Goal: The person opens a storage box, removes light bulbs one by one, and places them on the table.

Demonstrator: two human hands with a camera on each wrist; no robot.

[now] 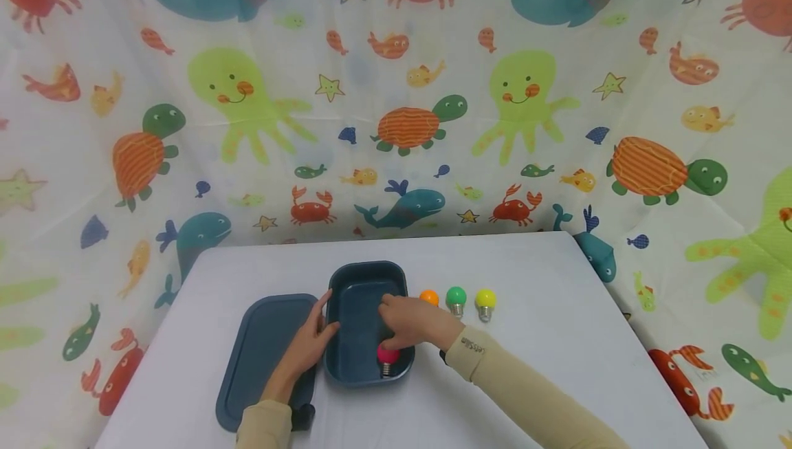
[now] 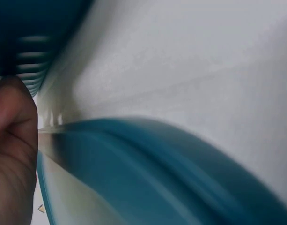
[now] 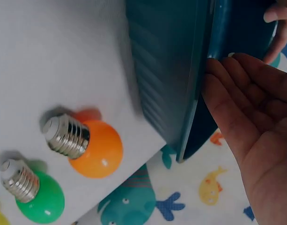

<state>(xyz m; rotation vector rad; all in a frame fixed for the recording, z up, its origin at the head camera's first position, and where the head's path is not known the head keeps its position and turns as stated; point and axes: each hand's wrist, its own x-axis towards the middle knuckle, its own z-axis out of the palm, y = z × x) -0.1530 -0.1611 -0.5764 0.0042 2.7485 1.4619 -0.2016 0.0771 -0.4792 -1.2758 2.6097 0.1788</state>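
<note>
My left hand [image 1: 309,339] is at the left side of a dark blue plastic box [image 1: 328,359], its thumb over the rim and its fingers along the outer wall. Over the right part of the box is my right hand [image 1: 414,318], fingers loosely bent across the right rim. A red light bulb [image 1: 388,354] lies in the box's near right corner, close below the right thumb. In the right wrist view that hand [image 3: 260,103] shows an exposed palm and no bulb between the fingers. The left wrist view shows part of the left hand [image 2: 12,150] beside the ridged box wall [image 2: 35,51].
The box's flat blue lid [image 1: 260,346] lies on the table [image 1: 526,380] to the left. Right of the box stand an orange bulb [image 3: 99,150], a green bulb [image 1: 456,296] and a yellow bulb [image 1: 485,299] in a row. A sea-animal curtain [image 1: 371,91] hangs behind the table.
</note>
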